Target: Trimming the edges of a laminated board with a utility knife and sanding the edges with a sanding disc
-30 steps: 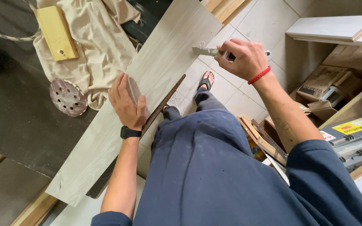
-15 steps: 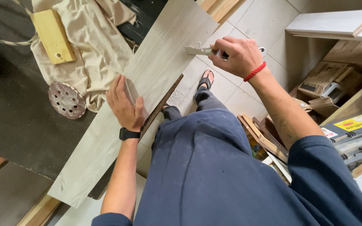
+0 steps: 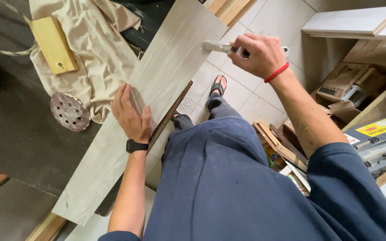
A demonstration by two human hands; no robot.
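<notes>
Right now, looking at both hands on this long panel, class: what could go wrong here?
The right hand works a small tool along the pale panel's edge; a slip might send it toward the sandalled foot below. The left hand alone steadies the overhanging panel, which could tip or slide.

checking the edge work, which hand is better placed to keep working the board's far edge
Right. The right hand already holds the tool against the board edge; the left hand lies flat on the board, steadying it.
</notes>
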